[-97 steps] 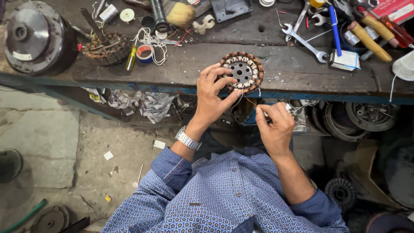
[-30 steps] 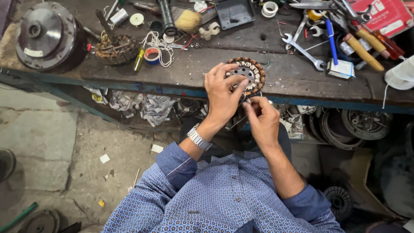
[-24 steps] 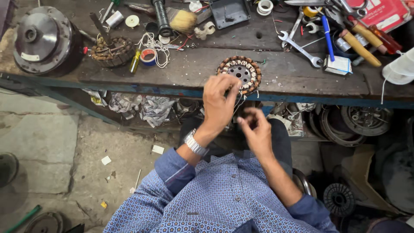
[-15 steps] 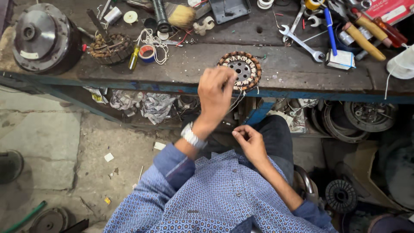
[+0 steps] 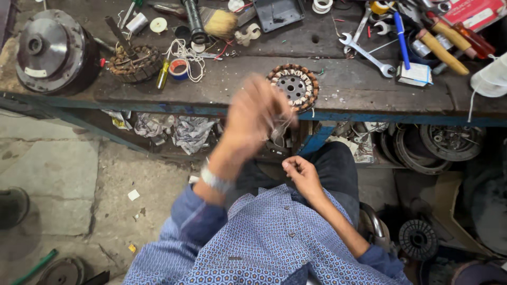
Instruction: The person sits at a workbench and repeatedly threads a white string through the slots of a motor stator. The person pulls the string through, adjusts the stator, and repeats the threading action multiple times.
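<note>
At the bench edge, left hand (image 5: 252, 113) blurred.

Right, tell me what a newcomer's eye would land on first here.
First, the blurred left hand raised over the near edge of the worn wooden workbench, just beside the round copper-wound motor stator lying flat on it. The right hand sits lower, over the lap, fingers pinched; a thin wire may run between the hands, but it is too fine to confirm. At the bench's far left stands a large grey metal motor housing.
</note>
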